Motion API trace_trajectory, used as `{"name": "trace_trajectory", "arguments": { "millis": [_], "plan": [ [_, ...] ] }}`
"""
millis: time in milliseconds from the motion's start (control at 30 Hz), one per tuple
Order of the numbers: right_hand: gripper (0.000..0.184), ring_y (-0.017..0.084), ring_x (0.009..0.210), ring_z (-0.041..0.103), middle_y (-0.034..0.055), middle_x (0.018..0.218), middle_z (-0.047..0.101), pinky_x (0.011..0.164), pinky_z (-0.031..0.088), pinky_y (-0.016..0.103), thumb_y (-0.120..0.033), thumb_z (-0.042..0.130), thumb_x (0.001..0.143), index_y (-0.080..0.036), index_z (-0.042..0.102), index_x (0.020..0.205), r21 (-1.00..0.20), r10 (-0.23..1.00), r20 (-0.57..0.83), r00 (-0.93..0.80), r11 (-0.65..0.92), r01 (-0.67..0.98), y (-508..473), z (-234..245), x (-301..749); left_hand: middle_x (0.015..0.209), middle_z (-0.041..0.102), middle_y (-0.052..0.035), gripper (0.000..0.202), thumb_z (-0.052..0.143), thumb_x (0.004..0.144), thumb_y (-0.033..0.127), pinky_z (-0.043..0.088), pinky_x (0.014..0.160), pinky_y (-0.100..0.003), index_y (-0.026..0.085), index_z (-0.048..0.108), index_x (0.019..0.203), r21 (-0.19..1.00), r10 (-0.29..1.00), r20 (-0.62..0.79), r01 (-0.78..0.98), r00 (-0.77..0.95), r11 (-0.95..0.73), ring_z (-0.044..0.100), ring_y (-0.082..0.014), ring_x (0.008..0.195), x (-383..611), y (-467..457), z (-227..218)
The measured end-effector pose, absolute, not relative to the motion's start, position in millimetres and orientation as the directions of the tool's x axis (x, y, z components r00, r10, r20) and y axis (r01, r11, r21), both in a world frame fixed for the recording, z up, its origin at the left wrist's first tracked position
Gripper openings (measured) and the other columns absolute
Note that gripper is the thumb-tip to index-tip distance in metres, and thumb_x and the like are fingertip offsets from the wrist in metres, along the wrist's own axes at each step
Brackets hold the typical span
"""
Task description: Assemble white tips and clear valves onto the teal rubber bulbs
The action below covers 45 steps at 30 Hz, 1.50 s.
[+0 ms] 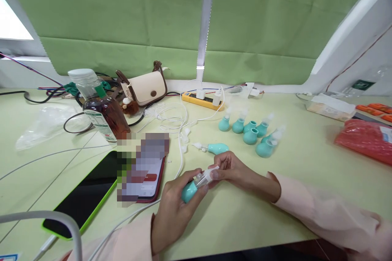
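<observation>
My left hand point(173, 206) is wrapped round a teal bulb with a clear plastic nozzle point(196, 185), held just above the pale green table point(245, 212). My right hand point(232, 169) pinches the clear tip end of that same piece. Just beyond my hands another teal bulb with a white tip point(212, 147) lies on its side. A group of several more teal bulbs point(251, 132) stands farther back to the right.
A phone with a red case point(148, 179) and a green-edged tablet point(84, 193) lie at the left. A brown-liquid bottle point(102, 112), a cream handbag point(145, 87), white cables point(180, 118), a yellow power strip point(202, 100) and a red bag point(366, 140) also sit on the table.
</observation>
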State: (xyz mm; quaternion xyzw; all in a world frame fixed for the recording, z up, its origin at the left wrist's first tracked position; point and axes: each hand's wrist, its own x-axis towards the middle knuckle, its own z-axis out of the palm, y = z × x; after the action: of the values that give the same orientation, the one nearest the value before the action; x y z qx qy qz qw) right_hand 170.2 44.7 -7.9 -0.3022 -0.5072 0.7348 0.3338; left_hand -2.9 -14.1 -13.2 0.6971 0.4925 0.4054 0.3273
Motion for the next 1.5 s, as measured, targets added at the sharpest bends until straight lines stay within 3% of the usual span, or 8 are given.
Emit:
{"name": "trace_trajectory", "arguments": {
  "millis": [233,400,467,633,1000,1233,1400,1500],
  "plan": [
    [0.019,0.016,0.059,0.063,0.0006,0.065,0.065,0.061,0.05,0.032,-0.025,0.068,0.062,-0.018,0.051,0.056,-0.983,0.89,-0.022,-0.456,-0.103,-0.153,38,13,164,0.098,0.063,-0.0007,0.029,0.058,0.074,0.03,0.043,0.08,-0.023,0.022,0.054,0.102,0.929,0.967,0.2,0.283,0.158,-0.239,0.056,-0.017,0.093,0,-6,-10],
    [0.021,0.016,0.052,0.06,0.0017,0.06,0.062,0.052,0.049,0.03,-0.024,0.071,0.055,-0.018,0.051,0.056,-0.9,0.909,0.405,-0.096,0.415,0.132,69,65,172,0.131,0.036,-0.0048,0.052,0.047,0.081,0.032,0.029,0.098,-0.035,0.026,0.027,0.128,0.975,0.974,0.19,0.088,0.12,-0.201,0.034,-0.0208,0.118,-2,-6,-9],
    [0.017,0.016,0.055,0.06,0.0024,0.065,0.063,0.053,0.049,0.028,-0.025,0.067,0.059,-0.017,0.052,0.06,-0.824,0.868,0.491,-0.066,0.488,0.288,92,72,178,0.133,0.033,-0.0052,0.048,0.041,0.084,0.032,0.028,0.098,-0.038,0.026,0.025,0.129,0.98,0.975,0.175,0.071,0.135,-0.186,0.035,-0.0208,0.117,-3,-6,-9],
    [0.01,0.017,0.059,0.062,0.0022,0.061,0.063,0.054,0.049,0.026,-0.024,0.059,0.063,-0.017,0.053,0.065,-0.675,0.891,0.432,-0.137,0.421,0.606,139,47,189,0.127,0.037,-0.0045,0.036,0.042,0.084,0.027,0.032,0.095,-0.037,0.026,0.037,0.12,0.969,0.965,0.165,0.148,0.202,-0.197,0.039,-0.0199,0.111,-3,-5,-10],
    [0.01,0.015,0.053,0.063,0.0015,0.056,0.063,0.05,0.048,0.023,-0.027,0.052,0.069,-0.017,0.052,0.071,-0.637,0.878,0.431,-0.207,0.459,0.619,143,36,181,0.105,0.047,-0.0048,0.026,0.042,0.079,0.011,0.04,0.084,-0.031,0.022,0.052,0.101,0.925,0.921,0.231,0.224,0.313,-0.308,0.046,-0.0173,0.099,-1,-1,-6],
    [0.016,0.018,0.06,0.062,0.004,0.066,0.064,0.064,0.047,0.032,-0.03,0.054,0.069,-0.017,0.055,0.079,-0.533,0.844,0.501,-0.193,0.476,0.7,146,31,174,0.1,0.049,-0.0059,0.023,0.041,0.077,0.009,0.04,0.079,-0.031,0.02,0.055,0.091,0.906,0.915,0.228,0.272,0.333,-0.325,0.047,-0.0178,0.095,-2,-1,-5],
    [0.031,0.023,0.101,0.048,0.0116,0.114,0.052,0.083,0.039,0.038,-0.028,0.049,0.076,-0.016,0.047,0.105,-0.158,0.577,0.741,-0.343,0.647,0.746,127,33,167,0.097,0.051,-0.0054,0.02,0.041,0.076,0.008,0.041,0.076,-0.029,0.019,0.055,0.086,0.889,0.903,0.252,0.286,0.349,-0.358,0.049,-0.0176,0.09,-2,-3,-4],
    [0.024,0.021,0.095,0.049,0.0107,0.101,0.058,0.075,0.041,0.034,-0.022,0.039,0.083,-0.017,0.049,0.104,0.073,0.499,0.527,-0.688,0.78,0.622,113,29,151,0.094,0.053,-0.0048,0.019,0.042,0.075,0.008,0.04,0.077,-0.029,0.02,0.055,0.083,0.864,0.885,0.262,0.315,0.386,-0.393,0.051,-0.0174,0.088,-1,-4,-3]
  ]
}}
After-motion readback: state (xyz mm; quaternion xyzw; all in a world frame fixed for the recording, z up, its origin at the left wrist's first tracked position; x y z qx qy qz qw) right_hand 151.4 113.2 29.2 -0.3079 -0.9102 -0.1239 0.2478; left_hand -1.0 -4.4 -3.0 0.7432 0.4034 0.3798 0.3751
